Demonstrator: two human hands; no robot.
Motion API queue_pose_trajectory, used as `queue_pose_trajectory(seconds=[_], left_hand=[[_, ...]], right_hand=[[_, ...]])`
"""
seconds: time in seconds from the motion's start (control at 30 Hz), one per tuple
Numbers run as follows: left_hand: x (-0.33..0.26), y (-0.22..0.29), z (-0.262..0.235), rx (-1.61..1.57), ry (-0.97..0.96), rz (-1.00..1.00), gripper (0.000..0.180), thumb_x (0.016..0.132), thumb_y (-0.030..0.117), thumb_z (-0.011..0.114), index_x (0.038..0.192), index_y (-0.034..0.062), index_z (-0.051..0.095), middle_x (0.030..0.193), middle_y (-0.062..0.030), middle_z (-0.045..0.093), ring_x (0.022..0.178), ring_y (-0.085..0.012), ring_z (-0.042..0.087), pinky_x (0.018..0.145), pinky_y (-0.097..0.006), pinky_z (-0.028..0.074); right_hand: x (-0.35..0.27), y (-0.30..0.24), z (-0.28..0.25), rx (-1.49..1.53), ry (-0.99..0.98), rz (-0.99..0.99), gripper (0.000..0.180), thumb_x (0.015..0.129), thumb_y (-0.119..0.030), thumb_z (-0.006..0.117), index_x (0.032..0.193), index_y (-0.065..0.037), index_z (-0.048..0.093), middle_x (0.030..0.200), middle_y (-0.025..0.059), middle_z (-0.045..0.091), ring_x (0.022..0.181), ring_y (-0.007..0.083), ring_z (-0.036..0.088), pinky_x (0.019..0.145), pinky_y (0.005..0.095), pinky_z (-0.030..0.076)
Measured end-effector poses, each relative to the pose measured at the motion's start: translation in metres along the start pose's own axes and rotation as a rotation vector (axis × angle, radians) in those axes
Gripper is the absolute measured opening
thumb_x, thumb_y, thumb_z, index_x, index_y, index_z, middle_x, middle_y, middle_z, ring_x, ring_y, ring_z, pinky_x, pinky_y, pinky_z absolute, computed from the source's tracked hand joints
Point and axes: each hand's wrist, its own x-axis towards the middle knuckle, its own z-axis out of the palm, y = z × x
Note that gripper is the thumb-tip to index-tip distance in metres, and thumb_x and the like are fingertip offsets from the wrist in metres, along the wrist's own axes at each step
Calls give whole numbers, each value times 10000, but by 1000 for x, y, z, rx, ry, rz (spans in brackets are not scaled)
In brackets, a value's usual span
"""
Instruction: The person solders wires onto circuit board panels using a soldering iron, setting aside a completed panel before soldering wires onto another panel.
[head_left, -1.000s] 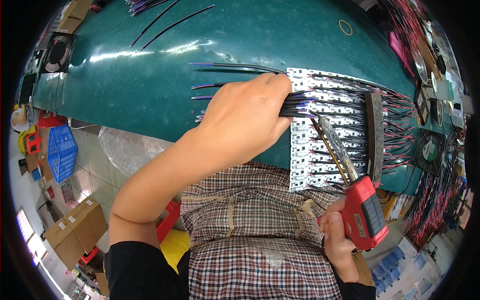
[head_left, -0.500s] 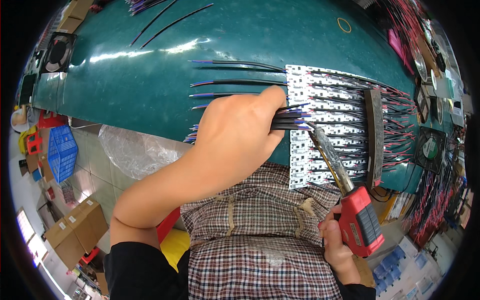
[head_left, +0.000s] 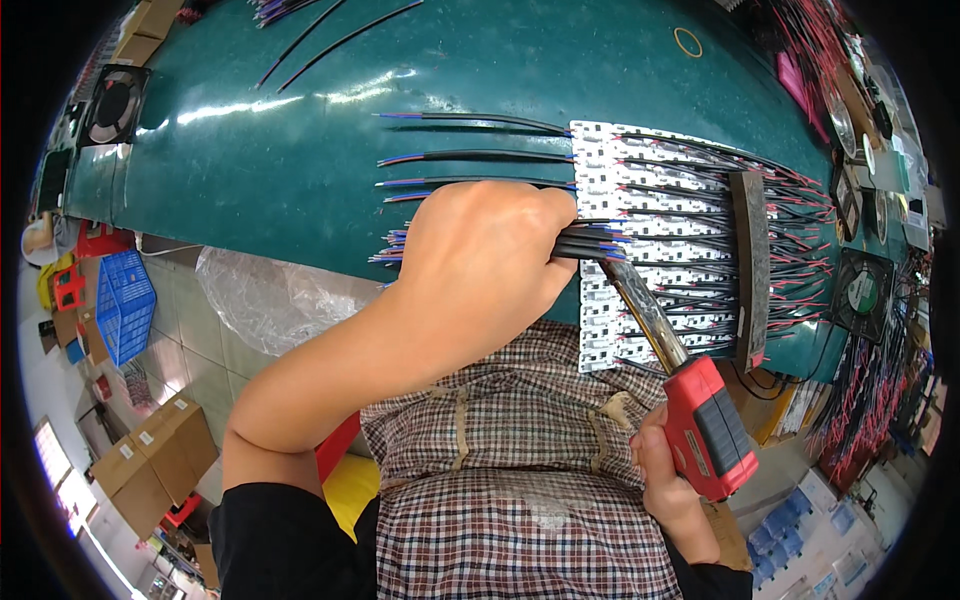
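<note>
My left hand is closed round a bundle of black cables, whose blue and red ends point right over a panel of white circuit boards. In my right hand is a red and black soldering gun, its metal barrel slanting up and left. The barrel's tip meets or nearly meets the cable ends; exact contact cannot be made out. Several black cables stick out from the panel's left edge. Black leads with red ends run off its right side beneath a dark bar.
The boards lie on a green tabletop. Loose cables and a rubber band lie farther back. Small fans stand at left and right. Clear plastic hangs below the front edge, near a blue crate.
The soldering gun has moved slightly up and left, bringing its tip under the bundled cable ends. My left hand has shifted a little to the right with the bundle.
</note>
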Motion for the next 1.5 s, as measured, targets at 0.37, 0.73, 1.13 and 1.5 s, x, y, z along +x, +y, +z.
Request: queue_pose_trajectory(seconds=[0.37, 0.73, 1.13, 1.5], left_hand=[[1, 2, 0, 43, -3, 41, 166, 722, 129, 777, 799, 24, 673, 715, -144, 642, 689, -363, 644, 624, -450, 504], [4, 3, -2, 77, -61, 42, 173, 716, 108, 774, 812, 15, 665, 739, -149, 647, 724, -371, 652, 648, -459, 511], [15, -6, -4, 103, -95, 90, 146, 737, 127, 786, 765, 29, 682, 726, -145, 662, 714, -361, 659, 646, -460, 511], [19, -3, -8, 161, -134, 114, 168, 742, 152, 785, 739, 30, 670, 729, -156, 665, 719, -369, 662, 645, -466, 515]], right_hand=[[4, -4, 3, 10, -33, 7, 240, 888, -46, 725, 1121, 1, 697, 974, 110, 737, 857, 238, 720, 764, 353, 564], [-6, 4, 4, 105, 22, 42, 247, 910, -63, 724, 1148, -16, 678, 933, 68, 691, 842, 191, 679, 754, 329, 544], [-3, -4, 10, 209, 49, 81, 251, 902, -61, 735, 1139, 3, 679, 926, 90, 693, 812, 191, 677, 738, 327, 545], [-9, 4, 3, 67, 5, 39, 192, 882, -58, 744, 1059, -9, 688, 875, 83, 687, 782, 196, 673, 693, 326, 534]])
